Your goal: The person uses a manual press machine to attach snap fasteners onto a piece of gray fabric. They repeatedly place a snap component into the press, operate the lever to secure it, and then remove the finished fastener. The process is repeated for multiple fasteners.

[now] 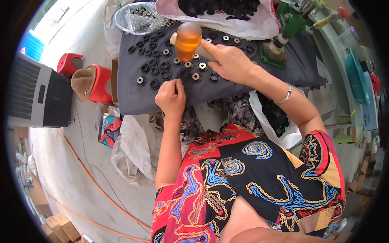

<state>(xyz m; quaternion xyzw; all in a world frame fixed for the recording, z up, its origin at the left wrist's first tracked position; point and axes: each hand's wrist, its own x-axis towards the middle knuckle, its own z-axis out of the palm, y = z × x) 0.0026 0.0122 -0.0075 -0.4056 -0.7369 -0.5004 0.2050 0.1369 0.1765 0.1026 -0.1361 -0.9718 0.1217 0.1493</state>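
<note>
1. Tabletop [133,95]: covered in dark grey cloth, so small parts should slide little on it.
2. Mallet [187,42]: its blurred amber head shows over the rings, toward the tabletop's far edge and left of its centre. Probably head-heavy and tough, with a stiff handle; best held well back from the head.
3. Right hand [235,62]: fingers wrapped closely round the mallet's handle.
4. Left hand [171,97]: at the tabletop's near edge, left of centre, fingers curled into a fist; I cannot tell whether something small is pinched inside.
5. Rings [154,87]: black, spread from the left edge past the middle. Likely light, fairly stiff; take them by the outer rim.
6. Inserts [193,77]: silvery, seated in some rings; likely hard, smooth and slippery, so hold the surrounding ring.
</note>
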